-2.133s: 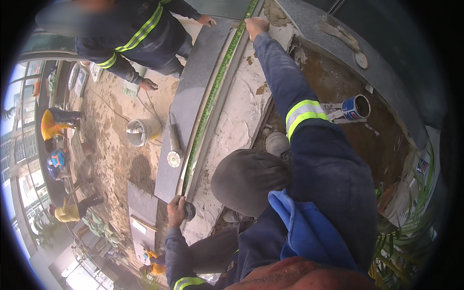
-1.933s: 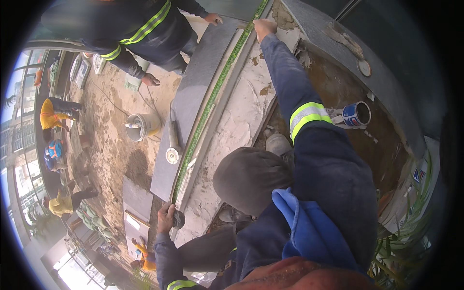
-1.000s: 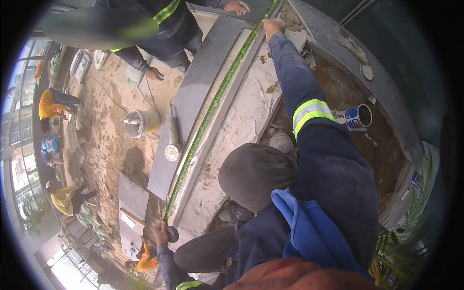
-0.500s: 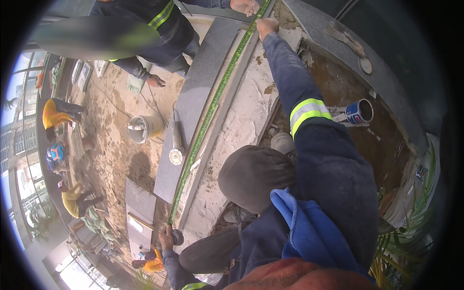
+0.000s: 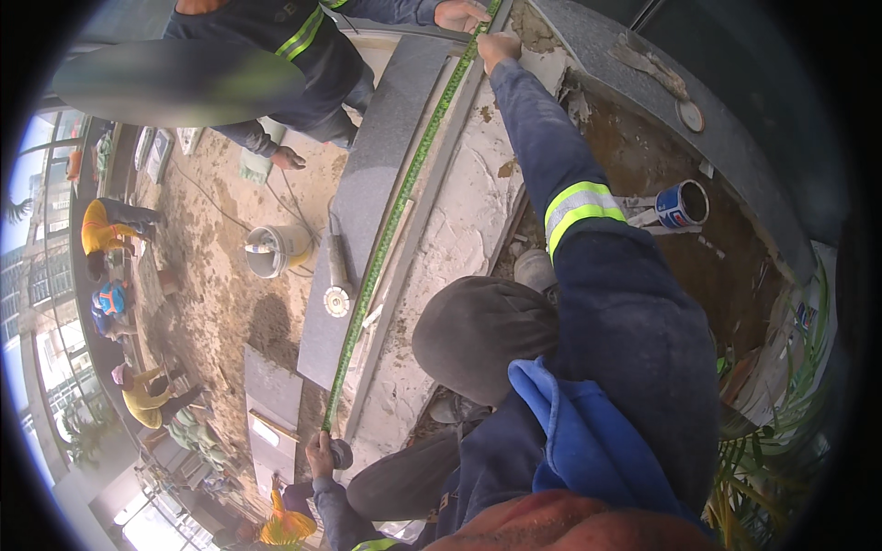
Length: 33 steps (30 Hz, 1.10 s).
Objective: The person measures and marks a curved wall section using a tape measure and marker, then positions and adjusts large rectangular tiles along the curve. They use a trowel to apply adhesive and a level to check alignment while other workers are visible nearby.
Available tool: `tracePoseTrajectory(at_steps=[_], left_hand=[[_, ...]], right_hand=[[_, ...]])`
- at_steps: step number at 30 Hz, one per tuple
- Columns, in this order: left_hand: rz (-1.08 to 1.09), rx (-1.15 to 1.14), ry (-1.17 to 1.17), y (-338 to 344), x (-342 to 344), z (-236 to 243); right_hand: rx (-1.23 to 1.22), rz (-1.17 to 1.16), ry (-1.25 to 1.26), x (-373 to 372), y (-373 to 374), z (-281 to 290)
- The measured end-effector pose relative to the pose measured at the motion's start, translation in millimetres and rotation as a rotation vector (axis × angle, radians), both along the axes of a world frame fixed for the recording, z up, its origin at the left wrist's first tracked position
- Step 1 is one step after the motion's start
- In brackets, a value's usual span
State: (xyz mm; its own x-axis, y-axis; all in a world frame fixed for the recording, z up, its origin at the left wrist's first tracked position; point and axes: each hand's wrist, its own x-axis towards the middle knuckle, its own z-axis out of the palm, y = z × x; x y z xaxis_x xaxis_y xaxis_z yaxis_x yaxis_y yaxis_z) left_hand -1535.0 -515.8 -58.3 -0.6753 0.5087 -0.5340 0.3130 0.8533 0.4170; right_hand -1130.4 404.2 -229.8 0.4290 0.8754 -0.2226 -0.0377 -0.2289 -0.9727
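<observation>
Left hand (image 5: 319, 455) grips tape-measure case (image 5: 340, 454); right hand (image 5: 499, 50) pinches green blade (image 5: 421, 162), stretched alongside grey slab (image 5: 377, 156) bearing angle grinder (image 5: 337, 266).

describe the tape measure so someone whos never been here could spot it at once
Find the long grey slab running diagonally up the middle. Along its right side stretches the tape measure, pulled out between the person's left hand near the bottom and right hand near the top. Its bright green colour sets it apart from the grey slab and whitish mortar beside it.
</observation>
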Motion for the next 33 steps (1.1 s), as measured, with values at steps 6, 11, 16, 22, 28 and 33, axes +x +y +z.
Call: tracePoseTrajectory(at_steps=[6, 11, 16, 22, 28, 33], left_hand=[[0.012, 0.047, 0.015, 3, 2, 11], [-0.078, 0.044, 0.071, 9, 0, 11], [0.008, 0.052, 0.098, -8, -15, 6], [0.002, 0.080, 0.107, -9, -13, 17], [0.034, 0.052, 0.026, -3, -9, 27], [-0.008, 0.044, 0.094, -16, -15, 29]], right_hand=[[0.011, 0.009, 0.064, -12, -36, 47], [-0.010, -0.040, 0.025, -11, -45, 60], [-0.088, -0.030, 0.005, -13, -39, 66], [-0.102, -0.005, 0.002, -16, -46, 76], [-0.103, -0.038, -0.041, -8, -39, 67], [-0.099, -0.031, -0.020, -11, -36, 63]])
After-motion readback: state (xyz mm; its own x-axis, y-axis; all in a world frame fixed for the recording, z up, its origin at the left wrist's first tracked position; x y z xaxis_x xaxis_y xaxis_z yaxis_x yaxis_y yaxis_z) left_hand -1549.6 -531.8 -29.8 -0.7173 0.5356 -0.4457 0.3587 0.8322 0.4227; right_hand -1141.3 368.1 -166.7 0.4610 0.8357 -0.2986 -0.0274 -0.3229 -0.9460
